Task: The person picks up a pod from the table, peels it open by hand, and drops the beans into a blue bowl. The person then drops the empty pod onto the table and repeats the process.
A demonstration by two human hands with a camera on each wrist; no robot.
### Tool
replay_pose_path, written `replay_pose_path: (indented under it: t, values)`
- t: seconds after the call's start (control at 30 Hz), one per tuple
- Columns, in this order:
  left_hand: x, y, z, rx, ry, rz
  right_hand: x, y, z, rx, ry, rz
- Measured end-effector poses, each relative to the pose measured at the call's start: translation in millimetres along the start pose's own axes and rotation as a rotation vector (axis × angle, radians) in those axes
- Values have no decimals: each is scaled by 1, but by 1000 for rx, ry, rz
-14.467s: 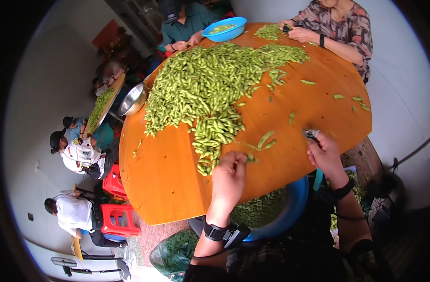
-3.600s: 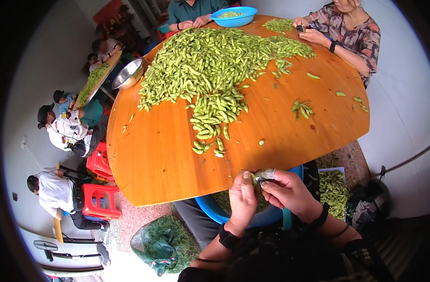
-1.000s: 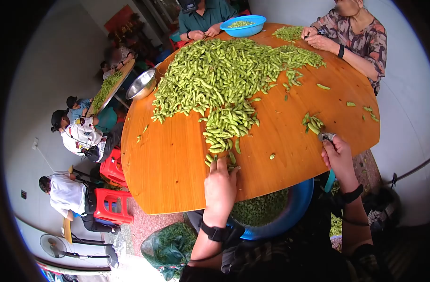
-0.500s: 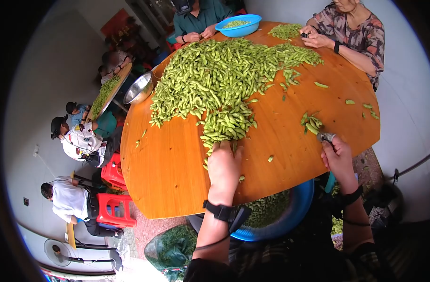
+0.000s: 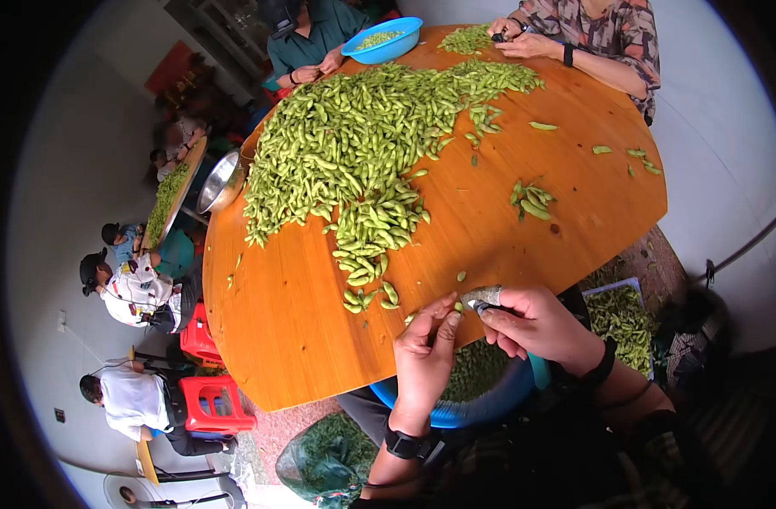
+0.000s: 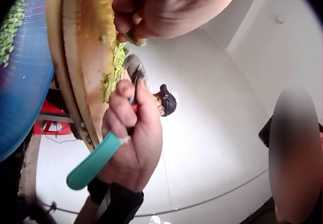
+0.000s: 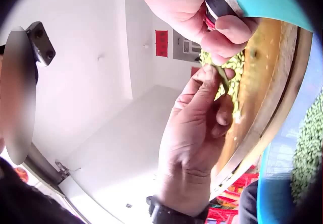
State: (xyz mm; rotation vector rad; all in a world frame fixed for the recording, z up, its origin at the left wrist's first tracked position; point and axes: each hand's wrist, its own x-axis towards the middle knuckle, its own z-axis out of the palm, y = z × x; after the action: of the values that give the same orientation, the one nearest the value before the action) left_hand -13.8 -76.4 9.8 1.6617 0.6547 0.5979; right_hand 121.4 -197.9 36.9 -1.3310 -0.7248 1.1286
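Note:
At the near edge of the wooden table (image 5: 303, 339), my left hand (image 5: 426, 356) pinches a green pod (image 7: 222, 80) between thumb and fingers. Close beside it, my right hand (image 5: 545, 331) grips a cutting tool with a teal handle (image 6: 93, 163); its dark metal end (image 6: 136, 75) points toward the pod. A grey wrap (image 5: 486, 294) covers a finger of the right hand. A large heap of green pods (image 5: 345, 144) covers the table's far left part, trailing toward the left hand. Under the hands, a blue tub (image 5: 464, 413) holds shelled beans (image 7: 308, 148).
A small pod cluster (image 5: 532, 200) lies on the right of the table. A metal bowl (image 5: 221, 182) is at its left edge, a blue basin (image 5: 383, 49) at the far side. Two people sit across. A green net bag (image 5: 328, 458) and a crate of pods (image 5: 619, 322) stand on the floor.
My left hand has come back from the heap with a pod. My right hand, with the tool, has moved left from the small cluster, and the two hands are now together at the near edge.

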Motion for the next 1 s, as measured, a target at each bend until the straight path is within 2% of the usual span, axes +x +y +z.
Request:
replay_pose_path:
  t: [0.03, 0.07, 0.3, 0.37, 0.4, 0.47, 0.5, 0.57, 0.7, 0.77, 0.9, 0.97, 1.0]
  values:
    - [-3, -2, 1, -15, 65, 66, -1, -1, 1, -12, -13, 8]
    - [-6, -4, -3, 88, 32, 76, -2, 1, 3, -13, -12, 12]
    - [-22, -3, 2, 235, 13, 125, -11, 12, 8, -129, -29, 5]
    - [-24, -14, 0, 327, 12, 255, -11, 16, 10, -93, -40, 1]
    - [-26, -12, 1, 326, 12, 255, -12, 18, 10, -93, -39, 2]
    - [-31, -5, 4, 526, 17, 329, -14, 21, 12, -78, -35, 18]
    - [-32, -6, 5, 525, 19, 329, -16, 21, 13, -79, -37, 18]
    - [-32, -11, 7, 531, 100, 463, -17, 20, 14, -68, -55, 54]
    - [-36, -16, 7, 530, 95, 445, -15, 38, 19, 41, -37, 22]
    - [-39, -16, 4, 473, 20, 337, -14, 47, 21, 125, -5, -10]
    - [-39, -26, 0, 397, 5, 325, -14, 45, 23, 174, -1, 5]
    - [-40, -25, -3, 107, -71, 123, -14, 44, 21, 226, -32, 49]
    - [-39, -24, -3, 23, -79, 125, -14, 42, 20, 227, -33, 52]
